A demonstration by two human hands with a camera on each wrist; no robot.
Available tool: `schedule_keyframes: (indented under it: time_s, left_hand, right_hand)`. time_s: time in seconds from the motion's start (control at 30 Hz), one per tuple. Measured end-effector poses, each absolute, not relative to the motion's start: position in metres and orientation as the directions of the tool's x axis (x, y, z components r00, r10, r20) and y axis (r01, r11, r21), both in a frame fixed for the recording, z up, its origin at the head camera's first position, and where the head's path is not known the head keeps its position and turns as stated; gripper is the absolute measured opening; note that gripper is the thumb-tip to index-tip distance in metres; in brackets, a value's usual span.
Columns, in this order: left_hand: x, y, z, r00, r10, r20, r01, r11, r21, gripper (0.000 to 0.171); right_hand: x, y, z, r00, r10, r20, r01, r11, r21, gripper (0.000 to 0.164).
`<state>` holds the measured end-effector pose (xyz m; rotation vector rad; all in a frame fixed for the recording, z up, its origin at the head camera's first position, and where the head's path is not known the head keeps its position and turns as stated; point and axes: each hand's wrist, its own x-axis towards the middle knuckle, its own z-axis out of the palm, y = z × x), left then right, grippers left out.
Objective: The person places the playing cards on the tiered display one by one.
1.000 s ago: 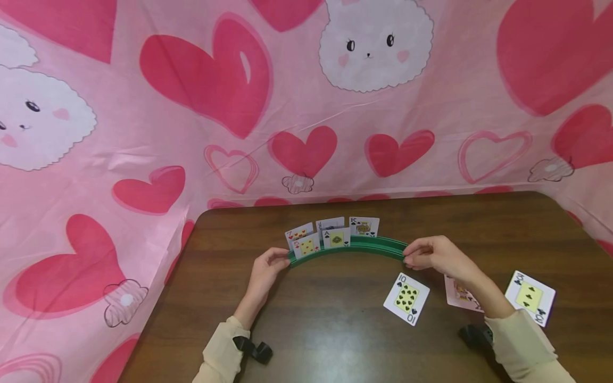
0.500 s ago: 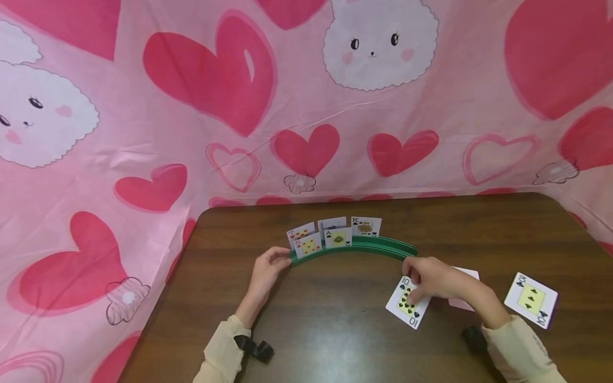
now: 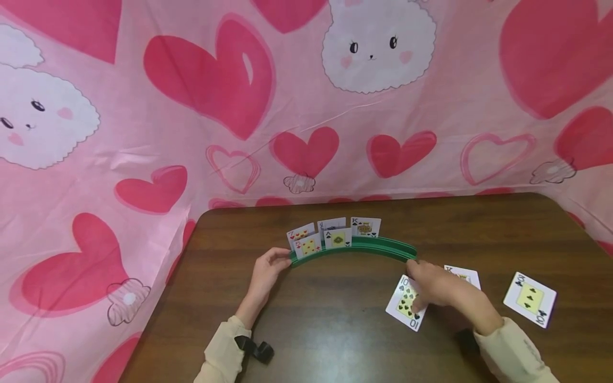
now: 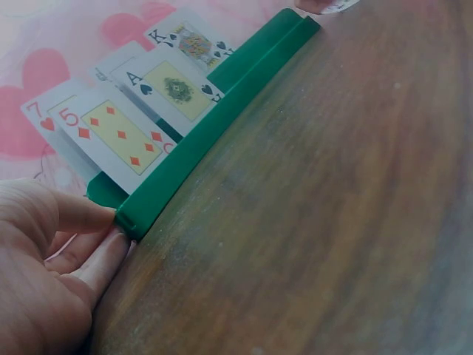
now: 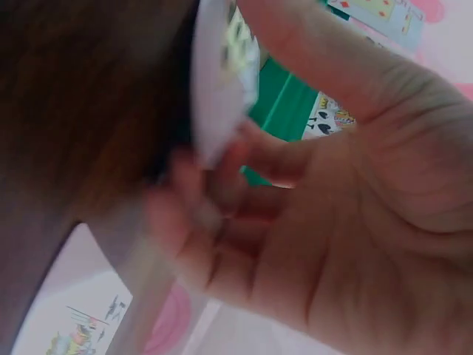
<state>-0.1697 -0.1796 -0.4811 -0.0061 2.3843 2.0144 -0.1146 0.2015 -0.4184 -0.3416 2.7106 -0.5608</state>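
My left hand (image 3: 265, 270) pinches the left end of a curved green card holder (image 3: 383, 244) between thumb and fingers, seen close up in the left wrist view. Upright in the holder stand several playing cards: the five of diamonds (image 4: 118, 137) before the seven of hearts (image 4: 46, 111), the ace of spades (image 4: 174, 89) before a mostly covered card, and the king of spades (image 4: 191, 44). Below the holder's right end, my right hand (image 3: 436, 284) grips the ten of spades (image 3: 401, 302), thumb on its face. The right wrist view catches that card blurred and tipped up from the table.
On the wooden table (image 3: 335, 330), a face-up king card (image 3: 462, 274) lies partly behind the right forearm. Farther right lies the three of clubs (image 3: 530, 299). A pink heart-patterned cloth (image 3: 306, 106) hangs behind the table and along its left side.
My right hand has let go of the holder's right end, moved down to the ten of spades and taken hold of it. The left hand stays at the holder's left end.
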Motion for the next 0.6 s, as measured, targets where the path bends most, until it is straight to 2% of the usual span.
schedule_keyframes:
  time_s: [0.27, 0.4, 0.6]
  left_hand:
    - [-0.167, -0.179, -0.479, -1.0, 0.017, -0.001, 0.002, 0.168, 0.986, 0.021]
    - [-0.167, -0.179, -0.478, -1.0, 0.02, 0.005, 0.008, 0.167, 0.986, 0.021]
    - [-0.167, -0.18, -0.479, -1.0, 0.014, 0.004, 0.007, 0.171, 0.985, 0.02]
  right_hand:
    - [-0.118, 0.203, -0.414, -0.936, -0.352, -0.003, -0.295, 0.79, -0.537, 0.044]
    - [-0.118, 0.207, -0.404, -0.935, -0.327, 0.137, -0.341, 0.726, -0.597, 0.033]
    - [-0.116, 0.215, -0.393, -0.947, -0.244, 0.208, -0.32, 0.686, -0.653, 0.036]
